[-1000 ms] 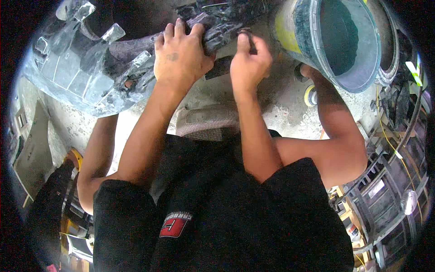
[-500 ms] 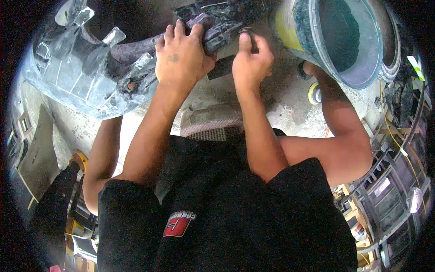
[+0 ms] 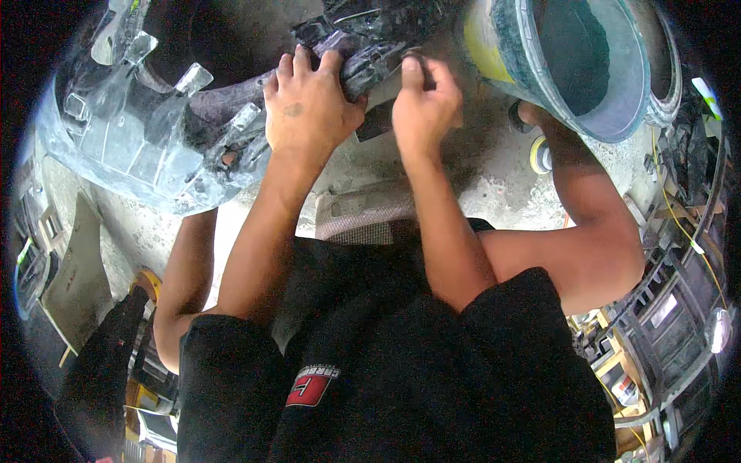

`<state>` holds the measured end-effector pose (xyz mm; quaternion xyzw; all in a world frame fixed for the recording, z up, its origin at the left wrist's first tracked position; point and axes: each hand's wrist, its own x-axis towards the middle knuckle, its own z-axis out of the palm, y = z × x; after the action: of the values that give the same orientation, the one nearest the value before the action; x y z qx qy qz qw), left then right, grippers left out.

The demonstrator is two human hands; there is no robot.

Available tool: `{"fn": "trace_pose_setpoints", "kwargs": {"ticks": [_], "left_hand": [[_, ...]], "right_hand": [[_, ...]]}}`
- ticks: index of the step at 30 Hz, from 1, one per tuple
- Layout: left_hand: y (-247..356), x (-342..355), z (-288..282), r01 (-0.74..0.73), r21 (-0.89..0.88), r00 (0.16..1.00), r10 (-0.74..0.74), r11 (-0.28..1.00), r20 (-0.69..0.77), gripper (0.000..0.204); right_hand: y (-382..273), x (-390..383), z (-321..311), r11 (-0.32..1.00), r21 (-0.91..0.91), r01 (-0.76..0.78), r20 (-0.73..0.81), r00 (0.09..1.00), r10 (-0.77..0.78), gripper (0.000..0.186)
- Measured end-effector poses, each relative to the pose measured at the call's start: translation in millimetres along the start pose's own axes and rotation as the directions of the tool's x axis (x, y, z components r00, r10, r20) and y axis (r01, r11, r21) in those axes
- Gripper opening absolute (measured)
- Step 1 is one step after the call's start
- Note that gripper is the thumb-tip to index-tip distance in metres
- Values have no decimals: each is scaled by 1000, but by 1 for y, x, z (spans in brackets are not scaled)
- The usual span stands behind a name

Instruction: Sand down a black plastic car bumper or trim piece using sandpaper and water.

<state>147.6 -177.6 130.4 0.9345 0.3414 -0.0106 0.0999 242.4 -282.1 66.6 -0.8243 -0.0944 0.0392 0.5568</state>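
A large curved car bumper (image 3: 147, 154), dusty grey with clips and bracket tabs, fills the upper left. My left hand (image 3: 305, 112) grips its dark inner edge, fingers laid over the top and thumb at the near side. To the right, my right hand (image 3: 424, 104) is closed, thumb pressed against bent fingers beside the bumper's dark end. A small dark piece shows at its thumb tip; I cannot make out its kind.
At the upper right a tilted bucket (image 3: 509, 46) with a yellow patch stands close to my right hand. A round yellow-rimmed object (image 3: 539, 156) lies on the concrete floor by my right foot. Dark frames (image 3: 668, 332) and wooden pieces crowd the far right.
My right hand has shifted slightly left and still pinches. My left hand stays on the bumper. The whole view has moved a little.
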Motion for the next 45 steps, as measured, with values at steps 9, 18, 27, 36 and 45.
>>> {"fn": "trace_pose_setpoints", "kwargs": {"ticks": [9, 18, 27, 36, 45], "left_hand": [[-1, -1, -7, 15, 16, 999, -16, 1000, 33, 64], [-1, -1, -3, 12, 29, 1000, -12, 1000, 14, 64], [-2, -2, -4, 5, 12, 1000, -5, 1000, 8, 61], [-3, -3, 2, -31, 27, 998, 32, 999, -47, 59], [-4, -3, 0, -16, 22, 1000, 16, 1000, -25, 59]], "right_hand": [[-18, 18, 2, 995, -95, -18, 6, 1000, 18, 22], [-1, 20, 11, 996, -75, 41, -54, 998, -45, 23], [3, 23, -2, 996, 47, -74, 81, 994, 70, 25], [-19, 23, 1, 999, -28, 21, 20, 1000, -20, 19], [-16, 9, 5, 995, -92, 39, -11, 999, -40, 23]]}}
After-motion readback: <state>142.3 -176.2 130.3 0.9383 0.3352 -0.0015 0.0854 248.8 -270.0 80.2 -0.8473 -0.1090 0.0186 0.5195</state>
